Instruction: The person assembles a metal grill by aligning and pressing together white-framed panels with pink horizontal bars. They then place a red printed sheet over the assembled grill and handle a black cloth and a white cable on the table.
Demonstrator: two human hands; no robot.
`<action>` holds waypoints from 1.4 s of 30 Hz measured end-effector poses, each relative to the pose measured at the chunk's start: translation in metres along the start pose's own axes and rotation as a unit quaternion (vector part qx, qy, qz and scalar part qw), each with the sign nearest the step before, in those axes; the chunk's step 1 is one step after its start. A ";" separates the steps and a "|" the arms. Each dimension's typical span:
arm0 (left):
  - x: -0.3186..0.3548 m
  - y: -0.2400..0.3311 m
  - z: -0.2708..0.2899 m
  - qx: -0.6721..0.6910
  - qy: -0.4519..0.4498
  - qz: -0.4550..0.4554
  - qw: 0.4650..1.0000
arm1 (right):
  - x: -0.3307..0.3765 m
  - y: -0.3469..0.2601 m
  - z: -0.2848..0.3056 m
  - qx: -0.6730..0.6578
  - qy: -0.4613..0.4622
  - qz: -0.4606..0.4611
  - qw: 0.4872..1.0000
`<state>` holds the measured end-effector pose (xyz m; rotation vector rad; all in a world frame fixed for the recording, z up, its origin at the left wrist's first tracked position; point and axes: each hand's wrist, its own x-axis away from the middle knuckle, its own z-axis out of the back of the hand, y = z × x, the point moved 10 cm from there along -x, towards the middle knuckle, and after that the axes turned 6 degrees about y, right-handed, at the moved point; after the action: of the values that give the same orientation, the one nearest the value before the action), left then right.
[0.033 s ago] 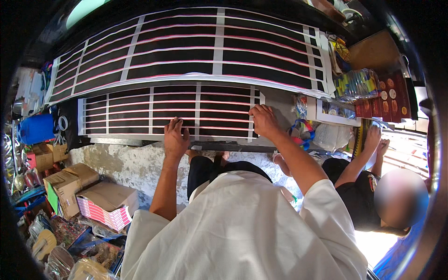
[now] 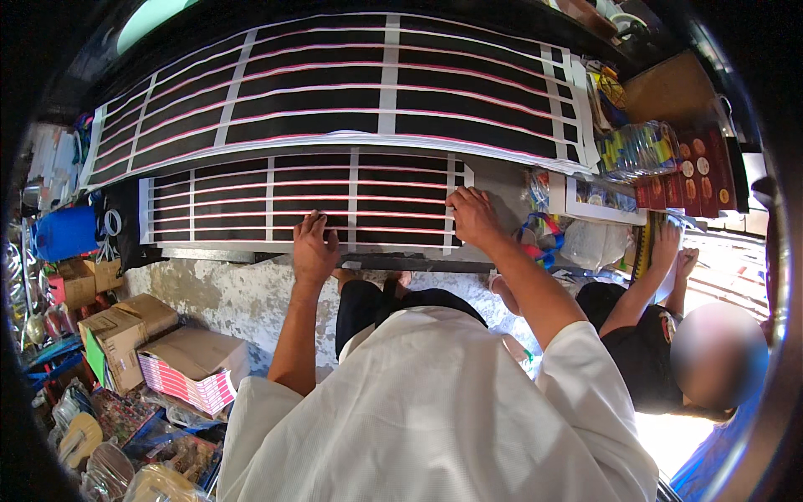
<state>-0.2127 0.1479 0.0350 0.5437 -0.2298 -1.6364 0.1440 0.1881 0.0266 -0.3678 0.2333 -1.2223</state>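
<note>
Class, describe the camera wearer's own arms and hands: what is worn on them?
The left hand and right hand are bare, without gloves. No watch or bracelet shows at either wrist. Loose white short sleeves, part of a white shirt, leave both forearms uncovered.

The long striped sheet [image 2: 314, 186] in front of you is white with rows of black blocks, and thin pink lines run along the edges of the rows. Four pale strips cut across the rows from the far side to the near side, and a plain white border runs down its left end. It lies flat on your grey bench [image 2: 502, 180] with the printed side up, its long sides going from left to right and its near side close to the bench's front edge.
</note>
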 end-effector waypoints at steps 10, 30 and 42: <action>-0.007 -0.001 0.000 0.005 -0.005 0.002 1.000 | 0.001 -0.002 0.021 -0.015 0.084 0.000 0.996; -0.006 -0.007 -0.006 -0.009 -0.027 0.010 1.000 | 0.036 -0.012 0.016 -0.029 0.187 -0.061 0.980; -0.006 -0.009 -0.009 -0.011 -0.025 0.004 1.000 | 0.041 0.009 0.003 -0.009 0.140 -0.131 0.981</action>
<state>-0.2161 0.1566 0.0244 0.4844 -0.2495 -1.6431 0.1663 0.1522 0.0270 -0.2457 0.4480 -1.5339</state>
